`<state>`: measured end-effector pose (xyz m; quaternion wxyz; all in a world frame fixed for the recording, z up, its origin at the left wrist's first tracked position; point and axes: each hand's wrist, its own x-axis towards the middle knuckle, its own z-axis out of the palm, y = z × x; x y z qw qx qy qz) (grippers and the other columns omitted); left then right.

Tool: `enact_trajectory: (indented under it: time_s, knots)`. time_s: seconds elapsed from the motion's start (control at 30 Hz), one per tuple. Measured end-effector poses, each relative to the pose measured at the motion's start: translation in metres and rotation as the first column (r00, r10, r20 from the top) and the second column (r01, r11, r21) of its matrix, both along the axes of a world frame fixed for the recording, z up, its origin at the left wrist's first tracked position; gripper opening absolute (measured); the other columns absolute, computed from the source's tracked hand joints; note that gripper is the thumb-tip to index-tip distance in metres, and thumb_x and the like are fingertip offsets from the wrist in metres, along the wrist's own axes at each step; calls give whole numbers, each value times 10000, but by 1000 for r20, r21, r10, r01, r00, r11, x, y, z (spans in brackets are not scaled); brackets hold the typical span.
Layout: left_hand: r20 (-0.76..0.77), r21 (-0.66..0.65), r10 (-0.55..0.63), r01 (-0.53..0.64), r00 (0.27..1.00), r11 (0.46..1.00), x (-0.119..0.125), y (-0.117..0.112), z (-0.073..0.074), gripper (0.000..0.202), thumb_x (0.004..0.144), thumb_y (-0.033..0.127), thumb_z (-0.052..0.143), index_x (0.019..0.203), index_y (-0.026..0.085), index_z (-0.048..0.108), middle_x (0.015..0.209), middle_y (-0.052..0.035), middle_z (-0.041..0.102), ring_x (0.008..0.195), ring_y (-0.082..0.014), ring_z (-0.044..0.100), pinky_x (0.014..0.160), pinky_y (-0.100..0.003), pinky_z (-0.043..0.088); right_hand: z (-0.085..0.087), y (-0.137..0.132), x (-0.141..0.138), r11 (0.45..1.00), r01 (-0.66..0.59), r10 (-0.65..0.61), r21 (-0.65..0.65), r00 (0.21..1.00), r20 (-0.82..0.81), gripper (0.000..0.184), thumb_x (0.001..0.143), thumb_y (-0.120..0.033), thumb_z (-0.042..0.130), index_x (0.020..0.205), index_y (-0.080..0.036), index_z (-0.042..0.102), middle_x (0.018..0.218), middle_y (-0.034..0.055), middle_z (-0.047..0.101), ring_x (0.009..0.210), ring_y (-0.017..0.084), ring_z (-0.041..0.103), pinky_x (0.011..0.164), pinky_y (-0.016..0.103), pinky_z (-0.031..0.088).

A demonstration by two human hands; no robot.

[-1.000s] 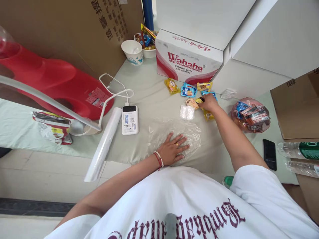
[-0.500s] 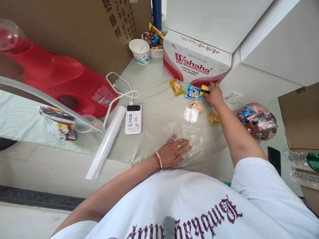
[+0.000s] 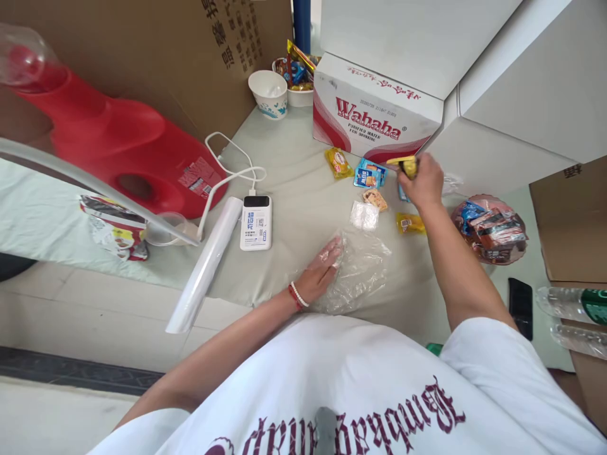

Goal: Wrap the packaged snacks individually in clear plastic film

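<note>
My left hand (image 3: 323, 270) lies low on the cloth, fingers stretched out and close together, with crinkled clear plastic film (image 3: 358, 272) over the fingertips. In my right hand (image 3: 424, 183), raised in front of the water carton, is a small yellow-and-black item (image 3: 408, 166); a thin part points left, and its exact kind is unclear. Just left of that hand are blue snack packets (image 3: 367, 174) and a yellow snack packet (image 3: 338, 163). Nearer me are a round biscuit (image 3: 375, 200), a white wrapped square (image 3: 365, 215) and another yellow packet (image 3: 410, 223).
Behind stands the Wahaba carton (image 3: 374, 114), beside paper cups (image 3: 269, 95). Leftward are a power bank (image 3: 256, 222) with a white cable, a plastic roll (image 3: 206, 265) and a red jug (image 3: 128, 145). On the right sit a snack bowl (image 3: 490, 229), a phone (image 3: 520, 308) and bottles (image 3: 566, 305).
My right hand has lifted the yellow-and-black item from beside the blue packets and moved right. My left hand has shifted left, its fingers drawn together and now partly covered by film.
</note>
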<state>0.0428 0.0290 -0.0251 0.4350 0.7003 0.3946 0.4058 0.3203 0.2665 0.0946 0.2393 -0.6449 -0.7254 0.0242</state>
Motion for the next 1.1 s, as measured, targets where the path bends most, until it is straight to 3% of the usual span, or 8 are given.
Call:
enact_trajectory:
  time_s: [0.1, 0.2, 0.3, 0.47, 0.63, 0.77, 0.93, 1.1]
  knots:
    - [207, -280, 81, -20, 975, 960, 0, 6, 4, 556, 1058, 505, 428, 1584, 324, 429, 1740, -31, 239, 1624, -249, 172, 1311, -522, 271, 17, -54, -15, 961, -268, 194, -69, 830, -522, 483, 909, -593, 599, 1197, -204, 612, 1058, 89, 680, 984, 266, 647, 899, 439, 528]
    - [483, -491, 199, 76, 853, 868, 0, 13, 10, 621, 996, 608, 514, 1561, 359, 452, 1754, 4, 187, 1620, -277, 186, 1273, -521, 342, 9, -121, -38, 704, -614, 212, -357, 661, -720, 462, 821, -599, 704, 1059, -208, 648, 904, 28, 681, 808, 207, 648, 736, 336, 549]
    - [632, -602, 346, 158, 693, 782, -5, 25, 16, 584, 957, 580, 590, 1482, 327, 553, 1724, -17, 291, 1597, -277, 265, 1282, -516, 320, -20, -171, -47, 578, -576, 116, -578, 760, -640, 408, 769, -537, 755, 956, -197, 627, 835, 3, 670, 750, 176, 607, 668, 290, 520]
    - [652, -614, 366, 179, 664, 769, -30, 47, 24, 544, 934, 510, 604, 1396, 224, 635, 1614, -101, 486, 1536, -265, 401, 1296, -476, 302, -55, -205, -13, 586, -458, -182, -668, 730, -659, 439, 793, -560, 707, 1018, -194, 620, 929, 19, 710, 822, 192, 649, 749, 308, 534]
    - [9, -265, -18, 19, 1000, 964, -46, 46, 25, 625, 898, 551, 662, 1452, 267, 602, 1604, -93, 501, 1563, -328, 335, 1306, -575, 184, -54, -209, 11, 571, -463, -261, -679, 681, -684, 474, 776, -575, 737, 1025, -187, 624, 933, 24, 713, 813, 192, 648, 762, 317, 529]
    - [-664, -61, -202, 218, 719, 974, -48, 32, 31, 840, 851, 639, 683, 1575, 280, 452, 1676, -104, 379, 1609, -379, 171, 1242, -690, -136, -35, -193, 17, 563, -484, -142, -670, 742, -655, 461, 762, -557, 751, 1017, -191, 636, 949, 27, 713, 843, 200, 642, 777, 322, 522]
    - [-789, -129, -259, 261, 557, 957, -49, 26, 40, 1180, 727, 739, 730, 1668, 242, 220, 1742, -130, 165, 1619, -407, 59, 1194, -691, -223, 13, -160, 5, 671, -467, 182, -577, 857, -482, 369, 821, -519, 682, 987, -189, 677, 981, 50, 716, 896, 221, 635, 795, 318, 492]
    - [-803, -166, -288, 269, 522, 949, -49, 29, 43, 1227, 711, 733, 739, 1678, 247, 160, 1751, -129, 125, 1619, -418, 31, 1181, -699, -232, 24, -148, -52, 435, -519, 546, -736, 802, -243, 246, 904, -373, 616, 1015, -160, 669, 959, 67, 719, 821, 194, 615, 721, 287, 441]
